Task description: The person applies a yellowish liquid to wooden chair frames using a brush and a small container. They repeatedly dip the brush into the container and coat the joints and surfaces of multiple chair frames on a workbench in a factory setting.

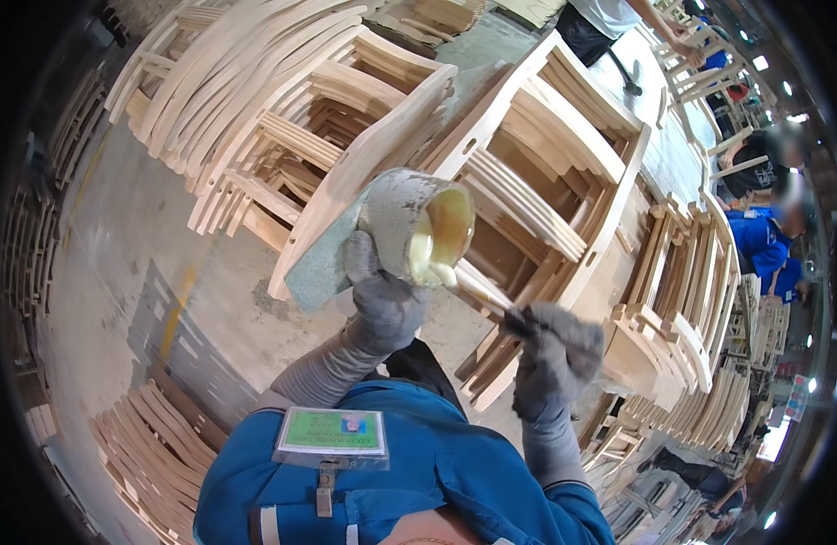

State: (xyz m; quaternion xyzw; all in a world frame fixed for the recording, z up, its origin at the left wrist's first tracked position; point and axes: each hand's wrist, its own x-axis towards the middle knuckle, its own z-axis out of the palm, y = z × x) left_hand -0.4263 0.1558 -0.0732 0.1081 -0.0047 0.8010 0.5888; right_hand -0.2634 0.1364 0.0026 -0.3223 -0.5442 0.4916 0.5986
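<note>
My left hand, in a grey glove, grips a glue-crusted round pot tilted toward me, with pale yellow glue inside, and a grey-green cloth held with it. In my right hand, also grey-gloved, is a thin brush stick whose tip dips into the glue at the pot's rim. Both hands are raised in front of a bare wooden chair frame lying on its side.
Stacks of unfinished wooden chair parts stand at the upper left and along the right. More curved slats lie at the lower left on the concrete floor. Other people work at the right and top.
</note>
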